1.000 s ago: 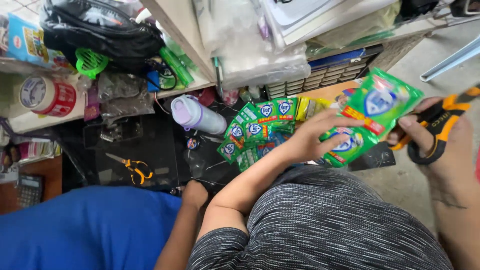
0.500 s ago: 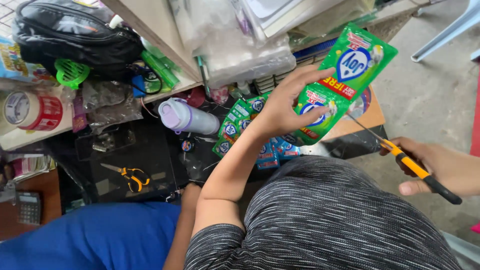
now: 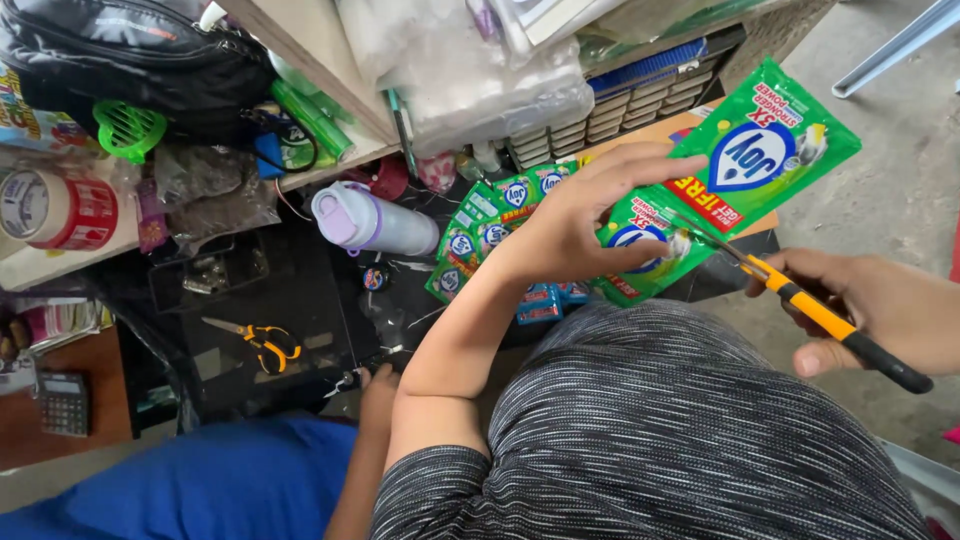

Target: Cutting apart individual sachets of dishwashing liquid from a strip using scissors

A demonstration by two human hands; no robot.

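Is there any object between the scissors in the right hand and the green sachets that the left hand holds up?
Nothing visible. The scissors in the right hand already reach the green sachets, which the left hand holds up; blades meet the strip directly.

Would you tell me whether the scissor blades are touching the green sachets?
Touching: the head view shows the scissors with blades lying across the green sachets.

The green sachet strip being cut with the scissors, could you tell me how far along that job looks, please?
Done: loose green sachets already lie on the dark counter. In hand: the left hand holds up a green sachet strip while the right hand sets the yellow-handled scissors at the seam between two sachets. Left: these two are not yet parted.
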